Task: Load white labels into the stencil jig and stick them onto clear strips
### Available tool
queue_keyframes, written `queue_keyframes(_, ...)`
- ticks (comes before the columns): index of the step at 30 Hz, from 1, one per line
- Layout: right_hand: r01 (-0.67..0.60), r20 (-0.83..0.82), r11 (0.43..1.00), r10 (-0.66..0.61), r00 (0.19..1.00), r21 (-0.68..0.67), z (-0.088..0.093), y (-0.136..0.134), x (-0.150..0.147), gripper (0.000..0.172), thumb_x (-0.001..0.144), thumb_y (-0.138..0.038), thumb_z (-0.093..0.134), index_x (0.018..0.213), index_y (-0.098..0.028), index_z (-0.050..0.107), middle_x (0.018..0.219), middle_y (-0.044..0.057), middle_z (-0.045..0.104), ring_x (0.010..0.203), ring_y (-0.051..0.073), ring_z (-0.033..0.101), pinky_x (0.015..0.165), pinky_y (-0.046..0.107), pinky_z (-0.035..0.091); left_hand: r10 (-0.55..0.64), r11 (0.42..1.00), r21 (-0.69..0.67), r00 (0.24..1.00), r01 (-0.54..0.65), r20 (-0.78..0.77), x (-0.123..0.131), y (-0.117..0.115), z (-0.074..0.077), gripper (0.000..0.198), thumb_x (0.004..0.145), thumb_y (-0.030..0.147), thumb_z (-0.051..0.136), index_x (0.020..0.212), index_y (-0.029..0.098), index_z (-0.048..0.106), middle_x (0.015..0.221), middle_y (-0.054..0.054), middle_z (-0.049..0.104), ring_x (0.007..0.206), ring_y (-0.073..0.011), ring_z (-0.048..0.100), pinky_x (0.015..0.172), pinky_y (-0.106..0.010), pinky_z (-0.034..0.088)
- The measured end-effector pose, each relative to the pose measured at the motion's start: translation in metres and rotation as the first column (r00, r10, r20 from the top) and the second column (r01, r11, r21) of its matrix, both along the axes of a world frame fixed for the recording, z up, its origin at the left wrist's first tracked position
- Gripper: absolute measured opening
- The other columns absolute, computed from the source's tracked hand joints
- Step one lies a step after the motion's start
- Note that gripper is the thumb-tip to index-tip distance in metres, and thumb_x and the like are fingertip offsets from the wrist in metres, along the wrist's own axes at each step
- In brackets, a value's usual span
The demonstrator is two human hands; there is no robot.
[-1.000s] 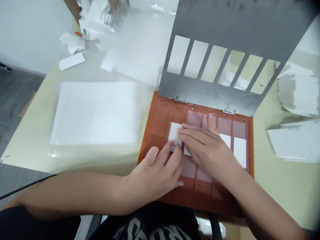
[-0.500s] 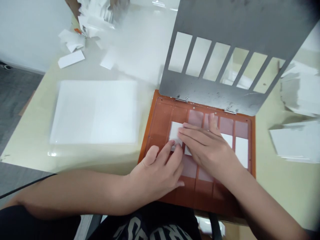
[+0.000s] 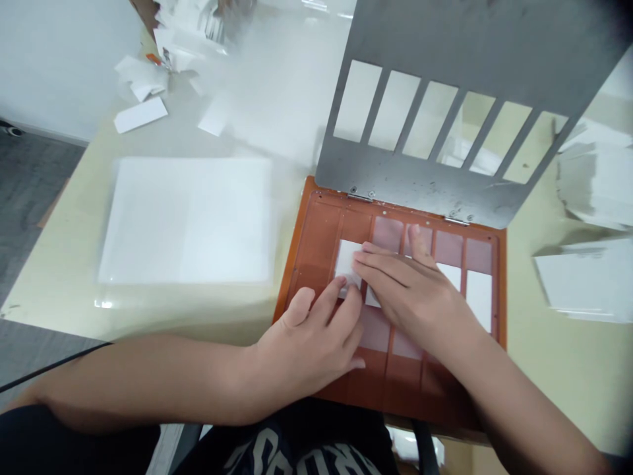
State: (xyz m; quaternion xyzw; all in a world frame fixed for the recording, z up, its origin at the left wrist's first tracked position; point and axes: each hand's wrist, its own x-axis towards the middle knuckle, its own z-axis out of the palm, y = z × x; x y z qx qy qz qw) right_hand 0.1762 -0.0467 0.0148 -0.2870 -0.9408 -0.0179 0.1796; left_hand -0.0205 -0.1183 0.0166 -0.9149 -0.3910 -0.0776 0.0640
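**Worktop: orange tray, your hands on white strip**

Tray (image 3: 316,244) sits at the worktop's (image 3: 558,376) front edge, grey floor (image 3: 34,191) past the left edge, steel slotted plate (image 3: 420,46) hinged up off the tray's far edge. White strip (image 3: 346,258) lies in a tray bay: left hand (image 3: 306,346) fingertips (image 3: 340,282) on it, right hand (image 3: 415,297) flat across it, fingers open, no grip. White sheet stack (image 3: 185,221) left of tray.

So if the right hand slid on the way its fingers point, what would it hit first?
The white card in the orange tray; the right hand's fingertips seem already at its edge, though depth is unclear.
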Motion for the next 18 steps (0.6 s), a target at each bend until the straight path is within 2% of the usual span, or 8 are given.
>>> queue_keyframes(10,-0.028,0.025,1.0,0.028,0.999,-0.003,0.0025,0.0007,0.0015,0.024,0.095,-0.003,0.048,0.107,-0.011,0.067,0.108,0.012,0.075,0.108,0.026,0.071,0.113,0.06,0.042,-0.004,1.0,-0.009,1.0,0.004,-0.006,0.0,-0.0009,0.0008,0.043,0.094,0.051,0.057,0.115,0.016,0.071,0.131,-0.008,0.066,0.12,-0.0264,0.056,0.085,-0.038,0.034)
queue_keyframes(18,-0.057,0.058,0.998,0.057,0.997,0.003,0.0064,0.0018,0.0014,0.025,0.096,-0.004,0.045,0.108,-0.008,0.067,0.109,0.014,0.075,0.108,0.028,0.071,0.111,0.057,0.046,-0.011,1.0,-0.017,0.999,0.01,-0.031,-0.0003,-0.0005,0.0017,0.044,0.094,0.052,0.057,0.116,0.016,0.07,0.134,-0.01,0.063,0.123,-0.0277,0.054,0.085,-0.037,0.035)
